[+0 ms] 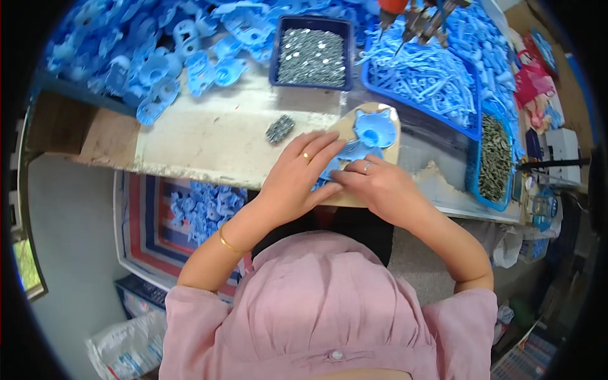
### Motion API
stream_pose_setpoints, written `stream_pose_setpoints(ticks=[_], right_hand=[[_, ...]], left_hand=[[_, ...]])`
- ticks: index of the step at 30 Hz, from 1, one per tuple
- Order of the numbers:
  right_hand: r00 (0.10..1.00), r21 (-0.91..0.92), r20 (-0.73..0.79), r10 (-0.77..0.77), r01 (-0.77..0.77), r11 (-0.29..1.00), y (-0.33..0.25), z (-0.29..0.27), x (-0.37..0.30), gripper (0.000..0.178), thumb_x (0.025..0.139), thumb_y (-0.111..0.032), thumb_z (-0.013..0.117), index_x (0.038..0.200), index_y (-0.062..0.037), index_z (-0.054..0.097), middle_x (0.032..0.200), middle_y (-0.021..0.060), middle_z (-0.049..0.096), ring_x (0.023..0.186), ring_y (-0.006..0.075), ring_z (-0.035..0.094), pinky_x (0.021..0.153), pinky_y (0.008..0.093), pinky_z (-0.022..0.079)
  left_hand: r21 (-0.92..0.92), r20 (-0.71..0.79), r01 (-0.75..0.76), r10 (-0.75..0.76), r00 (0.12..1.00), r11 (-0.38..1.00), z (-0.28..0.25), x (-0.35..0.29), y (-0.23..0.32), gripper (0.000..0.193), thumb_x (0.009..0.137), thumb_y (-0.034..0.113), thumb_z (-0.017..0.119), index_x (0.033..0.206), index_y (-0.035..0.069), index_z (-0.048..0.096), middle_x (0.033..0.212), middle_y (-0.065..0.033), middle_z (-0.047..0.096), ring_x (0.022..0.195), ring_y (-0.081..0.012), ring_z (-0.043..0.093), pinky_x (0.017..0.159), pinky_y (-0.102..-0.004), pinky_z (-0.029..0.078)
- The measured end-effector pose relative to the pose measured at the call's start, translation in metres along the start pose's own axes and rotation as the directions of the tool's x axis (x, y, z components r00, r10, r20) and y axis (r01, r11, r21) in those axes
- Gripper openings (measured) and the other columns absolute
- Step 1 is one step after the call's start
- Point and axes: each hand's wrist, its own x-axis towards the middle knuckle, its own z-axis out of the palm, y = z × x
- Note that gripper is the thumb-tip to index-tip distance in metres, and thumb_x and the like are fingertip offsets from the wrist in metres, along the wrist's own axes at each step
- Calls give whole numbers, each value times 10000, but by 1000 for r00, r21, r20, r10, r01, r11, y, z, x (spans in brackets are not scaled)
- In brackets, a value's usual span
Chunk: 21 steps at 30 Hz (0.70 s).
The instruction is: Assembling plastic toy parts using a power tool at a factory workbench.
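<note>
A light blue plastic part with a cat-ear-shaped cup [375, 128] lies on a tan board [391, 154] at the table's front edge. My left hand [297, 170] rests over the part's near left portion, fingers stretched out and thumb apart. Beside it my right hand [380, 190] has its fingers bent and pressed together at the near end of the part. Whatever is between those fingertips is hidden. To the left of the board sits a small pile of metal pieces [280, 129] on the pale tabletop [196, 142].
Blue plastic parts [158, 69] heap along the back left. A dark bin [311, 57] holds small metal pieces; a blue tray [424, 79] holds thin blue parts. Screws fill a basket [494, 158] at right. A drill-like tool [421, 25] hangs above. More parts [206, 209] lie in a lower striped container.
</note>
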Motion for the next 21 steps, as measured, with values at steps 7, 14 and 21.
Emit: stream_pose_setpoints(ticks=[7, 14, 21], right_hand=[[713, 118, -652, 257, -239, 964, 103, -58, -12, 109, 896, -26, 681, 996, -34, 725, 913, 119, 703, 723, 226, 667, 651, 324, 517], [764, -171, -634, 115, -285, 943, 152, -60, 10, 146, 858, -35, 667, 991, -83, 703, 957, 85, 626, 887, 292, 649, 712, 392, 530], [712, 148, -673, 199, -134, 980, 171, -73, 16, 159, 934, -52, 625, 1080, -67, 686, 908, 55, 605, 832, 196, 614, 735, 320, 487]], left_hand=[[37, -4, -13, 13, 1000, 999, 3, 8, 12, 626, 784, 139, 758, 1359, 42, 529, 1361, -148, 538, 1267, -355, 487, 1091, -451, 406], [58, 14, 7, -8, 1000, 998, 5, 11, 11, 584, 814, 146, 751, 1355, 63, 548, 1401, -148, 526, 1305, -372, 472, 1106, -460, 394], [99, 14, -18, 16, 1000, 995, 3, 10, 11, 570, 815, 169, 746, 1335, 43, 550, 1376, -153, 532, 1284, -361, 479, 1098, -462, 398]])
